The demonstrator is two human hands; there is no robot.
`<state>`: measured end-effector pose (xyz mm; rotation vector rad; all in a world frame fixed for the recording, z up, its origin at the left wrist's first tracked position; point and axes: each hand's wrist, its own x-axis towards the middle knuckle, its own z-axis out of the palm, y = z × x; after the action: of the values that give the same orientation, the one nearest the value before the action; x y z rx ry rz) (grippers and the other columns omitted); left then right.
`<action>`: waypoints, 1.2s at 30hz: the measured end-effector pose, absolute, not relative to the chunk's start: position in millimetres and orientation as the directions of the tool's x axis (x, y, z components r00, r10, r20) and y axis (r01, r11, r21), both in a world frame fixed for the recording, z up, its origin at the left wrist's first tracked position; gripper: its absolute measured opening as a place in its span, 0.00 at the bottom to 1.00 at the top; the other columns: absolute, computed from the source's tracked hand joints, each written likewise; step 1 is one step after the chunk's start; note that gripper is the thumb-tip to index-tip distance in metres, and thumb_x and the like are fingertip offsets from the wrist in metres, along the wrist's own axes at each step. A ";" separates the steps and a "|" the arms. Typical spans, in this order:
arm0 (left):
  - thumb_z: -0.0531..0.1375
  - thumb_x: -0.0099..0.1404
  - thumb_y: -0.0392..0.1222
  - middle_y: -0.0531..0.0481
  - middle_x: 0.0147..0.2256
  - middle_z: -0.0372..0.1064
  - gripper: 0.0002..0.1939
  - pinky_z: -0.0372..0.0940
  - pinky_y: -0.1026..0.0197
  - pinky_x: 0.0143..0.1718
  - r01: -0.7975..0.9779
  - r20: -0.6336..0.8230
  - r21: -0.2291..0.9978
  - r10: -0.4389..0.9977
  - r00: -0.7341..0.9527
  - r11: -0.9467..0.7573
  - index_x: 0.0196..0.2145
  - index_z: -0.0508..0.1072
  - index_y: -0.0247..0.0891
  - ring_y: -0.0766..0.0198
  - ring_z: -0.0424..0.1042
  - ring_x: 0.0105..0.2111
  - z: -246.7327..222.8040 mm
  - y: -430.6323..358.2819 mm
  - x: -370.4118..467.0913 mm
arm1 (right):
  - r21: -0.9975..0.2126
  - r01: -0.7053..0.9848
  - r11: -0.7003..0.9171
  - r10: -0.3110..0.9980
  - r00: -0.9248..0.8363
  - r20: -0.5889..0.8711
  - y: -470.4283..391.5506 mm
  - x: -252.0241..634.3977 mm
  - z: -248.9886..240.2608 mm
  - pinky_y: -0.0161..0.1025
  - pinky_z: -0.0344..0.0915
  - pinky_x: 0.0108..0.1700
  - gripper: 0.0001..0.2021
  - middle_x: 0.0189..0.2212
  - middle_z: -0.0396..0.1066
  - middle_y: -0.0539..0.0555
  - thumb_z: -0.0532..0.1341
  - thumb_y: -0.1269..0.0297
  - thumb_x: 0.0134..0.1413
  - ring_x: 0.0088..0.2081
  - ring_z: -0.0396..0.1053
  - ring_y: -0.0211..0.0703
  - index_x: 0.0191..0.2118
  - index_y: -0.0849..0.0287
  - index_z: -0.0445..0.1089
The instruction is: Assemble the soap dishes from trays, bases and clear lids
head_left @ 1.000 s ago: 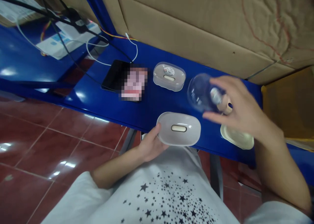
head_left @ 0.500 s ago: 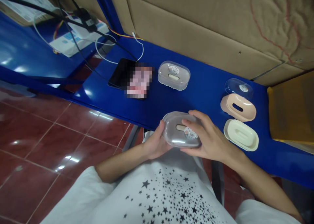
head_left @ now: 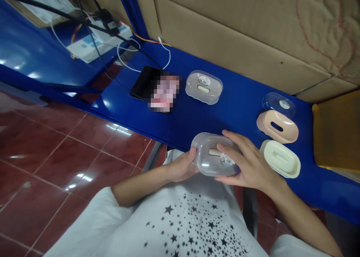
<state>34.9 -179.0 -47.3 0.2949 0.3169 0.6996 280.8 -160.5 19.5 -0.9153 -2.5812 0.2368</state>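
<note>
An oval box with a clear lid and a label (head_left: 206, 161) is held over the front edge of the blue table, between both hands. My left hand (head_left: 185, 165) grips its left end, thumb on the side. My right hand (head_left: 243, 161) wraps round the right end, with fingers on the lid by the label. A similar clear-lidded box (head_left: 204, 93) stands behind on the table. To the right sit a clear lid (head_left: 270, 102), a pink slotted tray (head_left: 289, 128) and a cream tray (head_left: 294, 166).
A black and pink item, partly pixelated (head_left: 146, 83), lies on the blue table (head_left: 118, 103) at the left. White and black cables and a power strip (head_left: 87, 48) are at the upper left. Cardboard (head_left: 219, 39) lines the back; a box (head_left: 337, 129) stands right.
The whole view has shifted slightly. The held box's clear lid now looks a little raised or tilted at its left end, with both hands still on it.
</note>
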 end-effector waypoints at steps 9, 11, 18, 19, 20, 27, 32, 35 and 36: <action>0.59 0.77 0.61 0.35 0.63 0.76 0.33 0.63 0.42 0.70 -0.609 -0.234 0.262 0.662 0.712 0.748 0.72 0.69 0.44 0.43 0.66 0.71 -47.7 -179.0 31.7 | -0.346 0.555 0.756 0.650 -0.695 0.306 -160.1 277.5 15.0 0.69 0.72 0.64 0.47 0.73 0.58 0.70 0.72 0.46 0.62 0.70 0.63 0.72 0.78 0.50 0.50; 0.57 0.78 0.61 0.36 0.64 0.76 0.32 0.63 0.43 0.70 -0.612 -0.252 0.249 0.660 0.708 0.751 0.72 0.69 0.45 0.43 0.67 0.71 -47.0 -178.6 31.5 | -0.367 0.540 0.758 0.646 -0.700 0.304 -158.1 278.4 13.2 0.69 0.72 0.64 0.48 0.73 0.58 0.71 0.72 0.46 0.62 0.71 0.62 0.72 0.78 0.51 0.49; 0.54 0.75 0.72 0.37 0.65 0.75 0.39 0.59 0.40 0.72 -0.563 -0.202 0.406 0.672 0.713 0.719 0.70 0.71 0.43 0.41 0.64 0.72 -48.9 -173.9 33.4 | -0.319 0.544 0.776 0.631 -0.660 0.409 -159.7 279.7 -0.9 0.71 0.71 0.65 0.53 0.74 0.55 0.69 0.75 0.48 0.58 0.70 0.64 0.74 0.80 0.48 0.47; 0.55 0.74 0.73 0.36 0.65 0.75 0.41 0.58 0.39 0.72 -0.558 -0.184 0.441 0.679 0.711 0.703 0.70 0.71 0.42 0.40 0.64 0.72 -50.4 -173.3 34.0 | -0.325 0.548 0.771 0.637 -0.661 0.396 -159.7 279.7 -1.7 0.71 0.71 0.64 0.52 0.74 0.56 0.69 0.75 0.48 0.59 0.70 0.64 0.74 0.80 0.49 0.48; 0.56 0.73 0.73 0.35 0.65 0.75 0.42 0.57 0.39 0.72 -0.555 -0.166 0.472 0.688 0.706 0.684 0.70 0.72 0.41 0.39 0.64 0.72 -51.8 -172.8 34.7 | -0.338 0.550 0.764 0.645 -0.665 0.377 -159.3 279.7 -1.8 0.70 0.72 0.64 0.51 0.74 0.56 0.69 0.74 0.47 0.59 0.70 0.64 0.74 0.80 0.50 0.48; 0.57 0.71 0.76 0.35 0.63 0.76 0.43 0.56 0.39 0.72 -0.521 -0.133 0.547 0.683 0.718 0.655 0.67 0.75 0.40 0.39 0.63 0.72 -53.5 -170.9 32.3 | -0.405 0.550 0.730 0.676 -0.668 0.312 -155.7 278.9 -3.8 0.71 0.71 0.65 0.50 0.73 0.57 0.67 0.74 0.47 0.59 0.71 0.62 0.73 0.79 0.47 0.48; 0.60 0.70 0.74 0.38 0.64 0.75 0.40 0.55 0.41 0.73 -0.516 -0.211 0.507 0.680 0.702 0.690 0.65 0.76 0.42 0.41 0.62 0.73 -50.3 -168.1 32.7 | -0.389 0.575 0.719 0.688 -0.665 0.289 -157.7 276.2 -4.9 0.67 0.73 0.65 0.48 0.72 0.57 0.67 0.72 0.52 0.63 0.71 0.62 0.69 0.80 0.47 0.46; 0.59 0.74 0.69 0.41 0.68 0.70 0.34 0.56 0.42 0.73 -0.593 -0.184 0.412 0.700 0.690 0.692 0.67 0.74 0.45 0.44 0.62 0.73 -45.0 -165.1 38.2 | -0.339 0.611 0.715 0.698 -0.654 0.292 -146.0 285.0 3.9 0.65 0.73 0.65 0.47 0.71 0.59 0.69 0.72 0.52 0.63 0.70 0.65 0.69 0.79 0.50 0.48; 0.59 0.75 0.67 0.42 0.70 0.69 0.32 0.57 0.41 0.72 -0.620 -0.168 0.385 0.712 0.682 0.684 0.68 0.73 0.47 0.45 0.62 0.73 -43.4 -164.3 39.7 | -0.313 0.638 0.704 0.710 -0.637 0.299 -137.8 292.0 7.2 0.66 0.72 0.66 0.46 0.71 0.60 0.69 0.72 0.51 0.63 0.69 0.65 0.70 0.79 0.51 0.50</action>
<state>39.7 -164.3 -43.4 0.3102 0.3175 0.7602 292.0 -137.8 7.2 -1.0446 -2.5125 0.2495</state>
